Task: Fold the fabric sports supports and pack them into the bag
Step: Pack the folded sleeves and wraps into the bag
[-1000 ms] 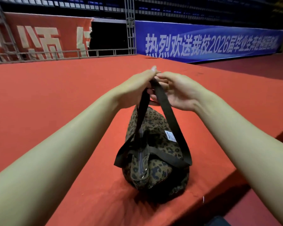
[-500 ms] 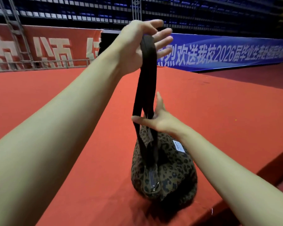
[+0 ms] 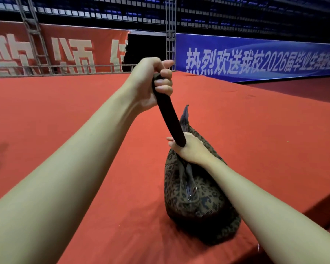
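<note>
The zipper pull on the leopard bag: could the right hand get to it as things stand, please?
Probably yes. The zipper pull lies exposed just below the right hand, but that hand grips the black strap and must release it first.

The strap (image 3: 169, 113) vanishes inside the left hand (image 3: 151, 82) above its curled fingers (image 3: 163, 80), and its lower end disappears behind the right hand (image 3: 191, 149). The bag (image 3: 189, 197) hides its contents. Both forearms run off the bottom edge.
</note>
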{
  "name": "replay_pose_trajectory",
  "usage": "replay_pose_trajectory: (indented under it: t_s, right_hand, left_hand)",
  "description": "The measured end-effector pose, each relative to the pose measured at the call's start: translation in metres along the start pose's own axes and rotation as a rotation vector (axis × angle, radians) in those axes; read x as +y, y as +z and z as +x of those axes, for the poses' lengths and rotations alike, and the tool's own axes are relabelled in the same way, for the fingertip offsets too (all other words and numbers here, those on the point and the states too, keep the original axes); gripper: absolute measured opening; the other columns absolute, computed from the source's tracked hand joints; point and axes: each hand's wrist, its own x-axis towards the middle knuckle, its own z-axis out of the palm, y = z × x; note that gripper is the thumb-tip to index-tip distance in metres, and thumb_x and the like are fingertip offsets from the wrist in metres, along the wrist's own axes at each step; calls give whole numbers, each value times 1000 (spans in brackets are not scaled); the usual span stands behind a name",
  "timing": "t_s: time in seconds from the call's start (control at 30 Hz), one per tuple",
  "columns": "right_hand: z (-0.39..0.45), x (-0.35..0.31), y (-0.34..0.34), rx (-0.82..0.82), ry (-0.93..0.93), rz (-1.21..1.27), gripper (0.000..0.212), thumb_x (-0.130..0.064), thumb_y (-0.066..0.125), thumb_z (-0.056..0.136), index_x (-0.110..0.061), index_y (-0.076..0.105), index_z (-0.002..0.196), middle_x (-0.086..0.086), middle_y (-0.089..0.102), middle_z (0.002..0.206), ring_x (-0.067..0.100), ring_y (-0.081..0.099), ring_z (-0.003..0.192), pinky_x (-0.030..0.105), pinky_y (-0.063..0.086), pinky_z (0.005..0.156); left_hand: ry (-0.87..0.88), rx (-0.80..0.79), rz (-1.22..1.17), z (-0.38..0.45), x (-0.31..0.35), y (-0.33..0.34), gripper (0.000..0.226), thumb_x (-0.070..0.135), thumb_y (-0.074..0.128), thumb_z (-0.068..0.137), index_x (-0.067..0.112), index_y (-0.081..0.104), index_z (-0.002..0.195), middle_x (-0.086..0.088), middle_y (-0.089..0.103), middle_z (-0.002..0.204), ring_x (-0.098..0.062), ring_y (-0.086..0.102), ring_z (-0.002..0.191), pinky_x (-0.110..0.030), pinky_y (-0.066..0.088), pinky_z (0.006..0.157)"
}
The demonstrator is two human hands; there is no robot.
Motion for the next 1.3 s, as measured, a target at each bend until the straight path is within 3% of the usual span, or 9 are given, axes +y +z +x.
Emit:
replay_pose_trajectory:
  t_s: [0.2,0.27,0.33,0.4,0.5,0.73,0.97,1.13,1.3]
  right_hand:
    - [7,-12,-33,281,139,714,34,5,39,103,-12,57,79,-7,57,48,19,70,50,38,58,69]
    - [7,-20,-51,383,188,969,34,-2,37,108,-9,56,82,-2,46,51,16,50,41,37,62,70]
    - [5,-19,-67,464,263,1089,35,-16,38,112,-13,51,80,0,37,53,13,33,41,28,51,52]
    - [0,-16,-82,530,327,1051,35,-31,41,112,-15,52,82,-1,41,52,13,36,40,19,38,46]
    - [-9,-14,-106,587,357,964,29,-38,48,108,-16,59,92,3,55,66,17,53,53,21,45,53]
    - [-43,-8,-154,712,326,750,37,-36,51,78,-8,72,89,12,64,80,24,57,71,39,45,66]
    - [-106,5,-190,835,306,732,26,-14,44,88,-17,57,66,4,60,63,20,53,62,32,42,60]
    - [-134,39,-205,902,343,525,36,-54,47,82,-23,53,65,2,51,64,20,43,64,41,38,61]
    - [-188,67,-212,1024,416,382,45,-29,47,103,-24,35,59,-15,33,47,15,29,54,33,26,56]
  left_hand:
    - [27,2,105,-13,4,-20,26,4,32,97,11,51,114,6,39,66,-6,25,50,-21,31,50]
    - [-47,35,211,-17,-10,-31,22,6,40,100,13,50,118,5,45,67,-7,32,50,-22,43,53]
    - [-150,44,328,-21,-39,-43,21,6,51,101,13,53,121,1,55,72,-9,48,56,-29,59,66]
    - [-218,15,408,-25,-74,-52,30,4,60,101,10,56,130,-7,66,84,-16,65,75,-43,62,86]
    - [-278,-129,469,-32,-121,-44,29,14,64,103,10,60,132,-7,69,108,-18,67,98,-47,58,102]
    - [-145,-235,727,-40,-185,21,18,27,55,109,17,68,100,4,68,87,-5,60,72,-17,53,68]
    - [-132,-409,743,-51,-220,78,27,31,52,109,18,69,93,8,67,82,-6,61,70,-26,55,74]
    - [-131,-475,766,-58,-255,121,30,30,49,109,21,67,86,17,62,69,-16,52,71,-32,47,68]
    - [-121,-549,798,-71,-298,149,31,39,50,108,28,69,84,2,58,76,-18,49,72,-36,41,70]
